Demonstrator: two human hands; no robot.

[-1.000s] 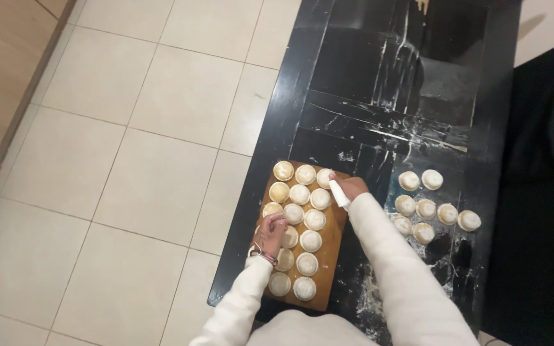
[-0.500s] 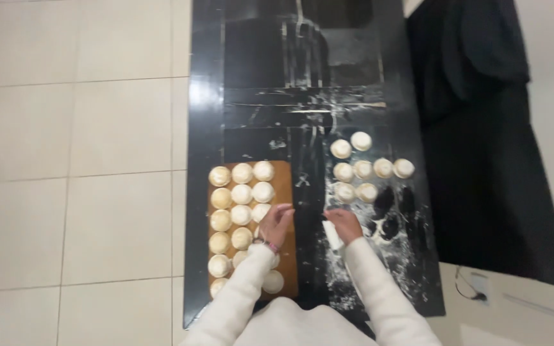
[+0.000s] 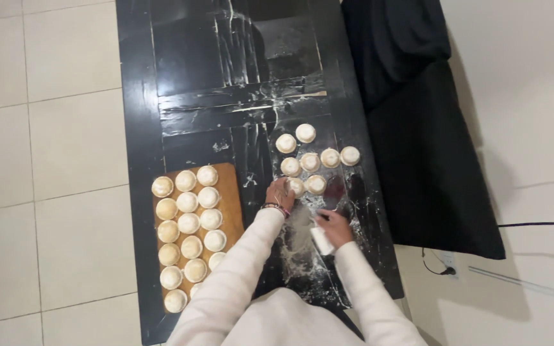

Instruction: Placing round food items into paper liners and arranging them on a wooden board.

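Left hand (image 3: 279,193): fingers curled down and closed onto a dough round (image 3: 295,186) at the near edge of the loose cluster of rounds (image 3: 318,157); a beaded bracelet (image 3: 276,207) circles the wrist. Whether the grip actually pinches the round or only rests on it cannot be told.

Right hand (image 3: 336,229): grip pressed together around a small white scraper-like tool (image 3: 321,241), just beside the floured patch (image 3: 299,240), near side of the cluster. Both arms wear white sleeves.

Cluster of rounds: eight pale rounds lying directly on the surface, in rough rows, some touching, dusted with flour.

Wooden board (image 3: 230,192): to the left of the cluster, apart from it, lying lengthwise on the surface. It carries pale dough rounds in three close columns, most touching their neighbours; the near end is partly hidden by the left sleeve.

Surface (image 3: 142,128): long, black, glossy, streaked with white flour smears beyond the cluster and heavily dusted on its near side.

Room: pale square floor tiles (image 3: 65,128) left of the surface; a black cloth (image 3: 418,128) draped just right of it; beyond that a light floor with a dark cable (image 3: 540,225) and plug.
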